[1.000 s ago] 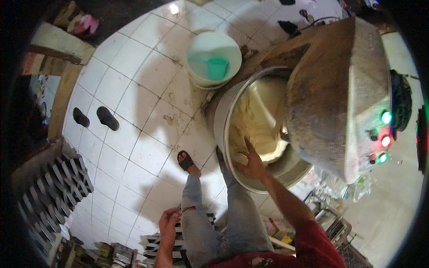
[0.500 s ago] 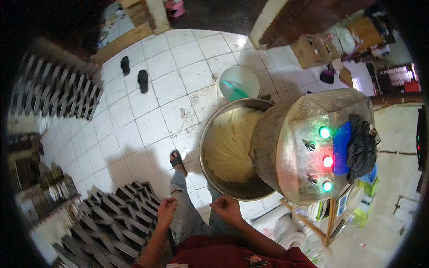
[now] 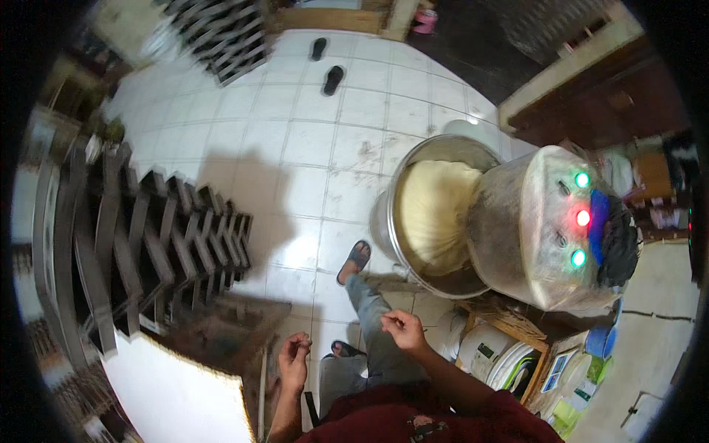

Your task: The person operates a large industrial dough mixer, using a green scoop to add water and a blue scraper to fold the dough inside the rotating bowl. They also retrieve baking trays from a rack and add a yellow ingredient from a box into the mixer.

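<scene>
My left hand [image 3: 293, 359] hangs low by my thigh, fingers loosely curled, holding nothing. My right hand [image 3: 402, 329] is raised in front of my waist, fingers bent inward and empty, apart from the mixer. A large steel mixing bowl [image 3: 390, 214] stands on the floor to my right, filled with pale dough [image 3: 434, 214]. The mixer's dusty head [image 3: 535, 236] with green and red lights leans over it. My sandalled foot [image 3: 355, 260] is beside the bowl.
Stacks of dark metal trays [image 3: 159, 229] stand at my left, more trays [image 3: 221, 33] at the far wall. A white board [image 3: 173, 395] lies near my left leg. A pair of sandals [image 3: 325, 66] sits on the white tiled floor. Buckets and clutter [image 3: 509, 358] crowd the lower right.
My right hand has left the dough bowl and drawn back to my waist. My view has swung left, bringing the tray stacks and white board in; the green-scoop bucket has passed out of view.
</scene>
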Available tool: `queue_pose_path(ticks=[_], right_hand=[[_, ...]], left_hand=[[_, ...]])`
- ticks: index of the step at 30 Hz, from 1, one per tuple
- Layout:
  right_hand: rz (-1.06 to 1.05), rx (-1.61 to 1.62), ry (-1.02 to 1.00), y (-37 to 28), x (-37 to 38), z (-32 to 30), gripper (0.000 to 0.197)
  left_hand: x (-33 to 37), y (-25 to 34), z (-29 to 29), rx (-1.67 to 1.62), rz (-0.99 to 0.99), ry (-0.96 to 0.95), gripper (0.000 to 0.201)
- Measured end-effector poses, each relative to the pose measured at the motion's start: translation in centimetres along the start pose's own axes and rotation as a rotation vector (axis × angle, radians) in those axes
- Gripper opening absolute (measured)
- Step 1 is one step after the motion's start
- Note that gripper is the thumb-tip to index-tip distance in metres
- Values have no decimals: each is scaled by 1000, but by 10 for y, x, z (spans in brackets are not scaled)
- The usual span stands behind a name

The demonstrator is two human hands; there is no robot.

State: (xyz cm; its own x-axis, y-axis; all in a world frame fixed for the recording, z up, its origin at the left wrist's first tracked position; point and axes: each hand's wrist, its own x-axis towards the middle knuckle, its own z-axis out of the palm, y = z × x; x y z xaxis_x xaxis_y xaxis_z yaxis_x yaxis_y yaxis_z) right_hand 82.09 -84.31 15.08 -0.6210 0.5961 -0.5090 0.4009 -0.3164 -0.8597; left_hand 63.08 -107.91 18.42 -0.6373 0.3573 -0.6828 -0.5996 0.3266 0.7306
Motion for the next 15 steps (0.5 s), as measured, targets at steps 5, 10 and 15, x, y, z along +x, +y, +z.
queue_pose_path(ticks=[5,10,15], right_hand=[[-25,-233,-259,69,-86,90,11],[-12,-248,-701,102,-181,148,16],[-191,-536,-994,121,-223,188,16]], left_hand=[[-155,-98,-91,106,176,343,26],[-288,-213,-158,-32,123,639,26],[-360,-310,-210,-230,-20,901,23]])
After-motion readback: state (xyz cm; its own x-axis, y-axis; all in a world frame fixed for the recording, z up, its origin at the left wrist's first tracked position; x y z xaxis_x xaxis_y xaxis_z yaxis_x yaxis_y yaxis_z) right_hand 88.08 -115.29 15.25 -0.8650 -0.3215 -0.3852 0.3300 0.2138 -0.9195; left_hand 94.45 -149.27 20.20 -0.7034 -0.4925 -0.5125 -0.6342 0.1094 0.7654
